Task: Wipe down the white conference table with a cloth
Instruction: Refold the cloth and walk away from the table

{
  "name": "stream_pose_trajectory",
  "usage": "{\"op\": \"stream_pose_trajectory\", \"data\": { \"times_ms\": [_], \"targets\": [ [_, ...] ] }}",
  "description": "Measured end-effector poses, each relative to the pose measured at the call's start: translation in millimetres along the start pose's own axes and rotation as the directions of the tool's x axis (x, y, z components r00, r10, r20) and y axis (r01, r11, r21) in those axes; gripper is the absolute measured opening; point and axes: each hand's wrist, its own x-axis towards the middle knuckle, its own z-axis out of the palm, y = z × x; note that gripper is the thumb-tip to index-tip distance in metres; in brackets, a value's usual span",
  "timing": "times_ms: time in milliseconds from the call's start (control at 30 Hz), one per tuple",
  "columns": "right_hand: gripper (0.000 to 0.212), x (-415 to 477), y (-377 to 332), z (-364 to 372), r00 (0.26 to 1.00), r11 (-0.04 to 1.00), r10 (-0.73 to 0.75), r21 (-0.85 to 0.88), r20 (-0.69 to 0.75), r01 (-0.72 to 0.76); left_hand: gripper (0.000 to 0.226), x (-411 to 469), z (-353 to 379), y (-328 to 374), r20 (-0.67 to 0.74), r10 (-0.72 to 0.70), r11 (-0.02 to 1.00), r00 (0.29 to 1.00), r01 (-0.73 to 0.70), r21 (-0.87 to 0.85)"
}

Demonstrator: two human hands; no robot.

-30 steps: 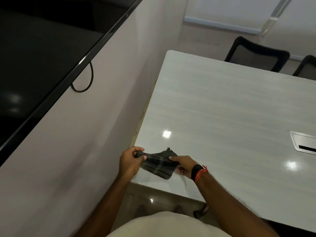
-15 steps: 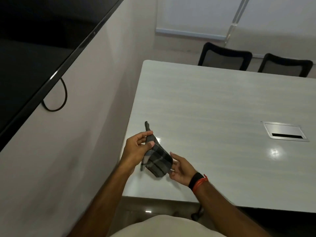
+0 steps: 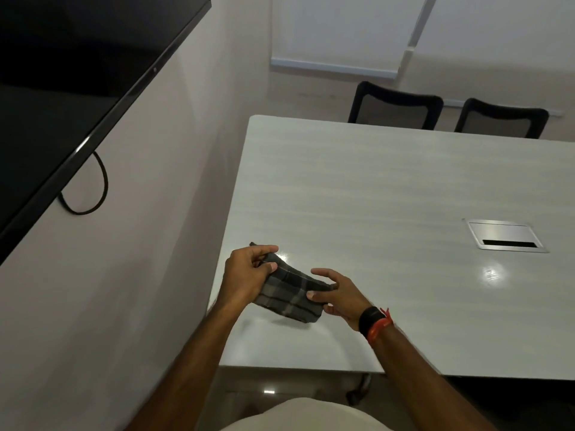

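A dark grey checked cloth point(image 3: 291, 293), folded small, hangs just above the near left corner of the white conference table point(image 3: 389, 194). My left hand point(image 3: 247, 275) pinches its upper left end between thumb and fingers. My right hand point(image 3: 337, 293), with a black band and an orange thread on the wrist, grips the cloth's right edge with thumb below and fingers spread over it. The cloth's lower edge is close to the tabletop; whether it touches I cannot tell.
A wall point(image 3: 149, 244) runs close along the table's left side, with a black screen point(image 3: 62, 73) and a looped cable point(image 3: 93, 188) on it. A metal cable hatch point(image 3: 507, 236) is set in the tabletop at right. Two black chairs point(image 3: 395, 104) stand at the far edge.
The cloth, held upright by my left hand half a second ago, now lies flatter between both hands. My right hand has closed onto its right edge. The view has shifted slightly.
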Motion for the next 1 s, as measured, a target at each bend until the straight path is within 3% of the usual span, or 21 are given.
{"op": "stream_pose_trajectory", "data": {
  "times_ms": [100,200,333,500,600,667,800,900,1000],
  "targets": [
    [0.032,-1,2,1,0.991,0.963,-0.134,-0.235,0.001,0.131,0.033,-3,1,8,0.011,0.081,0.994,0.997,-0.082,0.074],
    [0.016,3,1,-4,0.935,0.818,-0.353,-0.494,-0.025,0.295,0.031,-4,-1,13,0.005,0.173,0.963,0.985,-0.170,0.211],
    [0.023,-4,-15,-11,0.914,0.688,-0.405,-0.658,0.004,0.307,0.021,5,-7,13,0.029,0.328,0.861,0.944,-0.311,0.402],
    [0.023,-17,-42,-16,0.966,0.775,-0.173,-0.578,0.193,0.255,0.013,16,-12,13,0.134,0.388,0.771,0.912,-0.401,0.495],
    [0.050,-25,-54,-5,0.946,0.834,-0.048,-0.509,0.322,0.216,0.012,15,-8,19,0.209,0.379,0.805,0.901,-0.433,0.405],
    [0.055,-31,-57,6,0.933,0.844,-0.026,-0.493,0.358,0.213,0.010,13,-4,22,0.254,0.346,0.839,0.903,-0.419,0.348],
    [0.032,-39,-50,26,0.952,0.882,-0.066,-0.429,0.298,0.196,0.005,9,8,27,0.271,0.346,0.891,0.898,-0.406,0.206],
    [0.034,-45,-38,30,0.975,0.936,-0.099,-0.314,0.198,0.159,0.008,5,21,27,0.244,0.349,0.921,0.905,-0.379,0.091],
    [0.029,-61,-23,23,0.989,0.977,-0.117,-0.167,0.092,0.131,0.016,1,37,24,0.210,0.261,0.963,0.942,-0.270,0.019]
  ]
}}
